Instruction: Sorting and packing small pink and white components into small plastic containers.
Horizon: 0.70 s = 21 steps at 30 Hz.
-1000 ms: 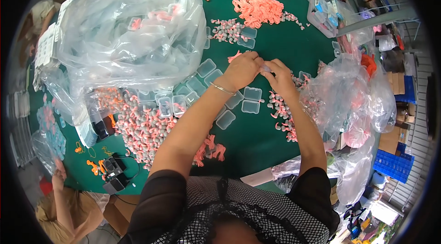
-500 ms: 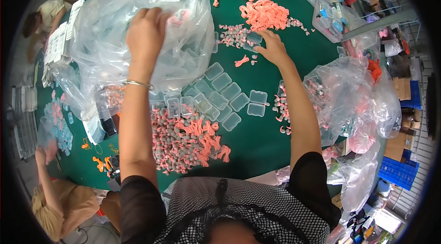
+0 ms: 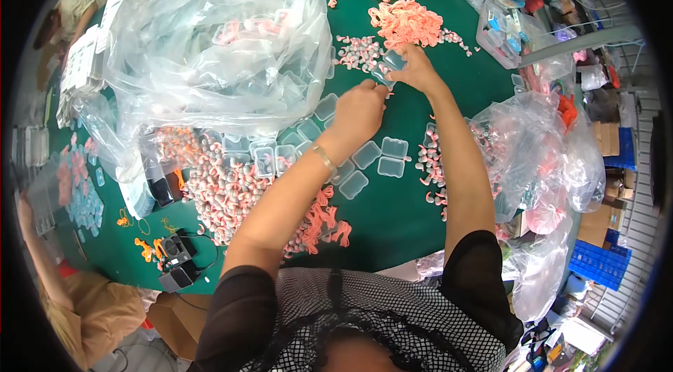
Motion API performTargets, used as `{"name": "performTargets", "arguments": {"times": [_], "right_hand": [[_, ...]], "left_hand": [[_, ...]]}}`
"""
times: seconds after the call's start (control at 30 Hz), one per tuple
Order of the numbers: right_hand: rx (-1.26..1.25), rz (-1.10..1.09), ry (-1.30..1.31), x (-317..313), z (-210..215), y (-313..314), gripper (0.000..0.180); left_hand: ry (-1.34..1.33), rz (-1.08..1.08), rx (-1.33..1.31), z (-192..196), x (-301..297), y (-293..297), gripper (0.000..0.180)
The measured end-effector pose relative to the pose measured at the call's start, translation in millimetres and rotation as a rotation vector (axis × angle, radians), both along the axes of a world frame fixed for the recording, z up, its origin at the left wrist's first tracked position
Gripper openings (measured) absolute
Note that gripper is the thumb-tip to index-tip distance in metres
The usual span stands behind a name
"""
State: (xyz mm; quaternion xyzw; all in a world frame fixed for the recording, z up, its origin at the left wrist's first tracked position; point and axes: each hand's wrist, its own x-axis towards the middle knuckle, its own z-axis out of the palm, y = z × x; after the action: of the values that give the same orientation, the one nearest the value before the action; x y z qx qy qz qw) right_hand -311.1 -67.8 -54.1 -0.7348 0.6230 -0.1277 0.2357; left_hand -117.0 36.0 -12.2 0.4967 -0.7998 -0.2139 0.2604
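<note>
My right hand (image 3: 418, 72) grips a small clear plastic box (image 3: 394, 59) whose two halves are folded apart. Just below it, my left hand (image 3: 359, 114) has its fingertips pinched together at the box's lower edge; what they hold, if anything, is too small to make out. Left of the box lies a small heap of grey-and-pink plugs (image 3: 359, 54). Beyond my right hand is a pile of coral cord bundles (image 3: 406, 20). Several open clear boxes (image 3: 366, 155) are spread under and beside my left wrist.
A big clear plastic bag (image 3: 217, 43) covers the table's far left. Nearer me lies a large heap of plugs (image 3: 231, 197), with cord bundles (image 3: 329, 221) beside it. More bags (image 3: 519, 155) sit at the right edge. At the left, another person's arm (image 3: 43, 260) shows.
My left hand has come from above the big bag, rightward and nearer me, to the small box. My right hand has stayed near the coral pile, with the box now more visible.
</note>
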Motion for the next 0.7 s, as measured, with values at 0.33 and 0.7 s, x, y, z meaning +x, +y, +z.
{"name": "performTargets", "arguments": {"times": [0.33,0.7], "right_hand": [[-0.212,-0.149,-0.61,-8,3,31,0.034],[-0.528,0.334,-0.063,-48,14,91,0.023]], "left_hand": [[-0.089,0.156,-0.081,-59,-40,-20,0.014],[0.019,0.079,-0.206,-58,-30,-9,0.011]]}}
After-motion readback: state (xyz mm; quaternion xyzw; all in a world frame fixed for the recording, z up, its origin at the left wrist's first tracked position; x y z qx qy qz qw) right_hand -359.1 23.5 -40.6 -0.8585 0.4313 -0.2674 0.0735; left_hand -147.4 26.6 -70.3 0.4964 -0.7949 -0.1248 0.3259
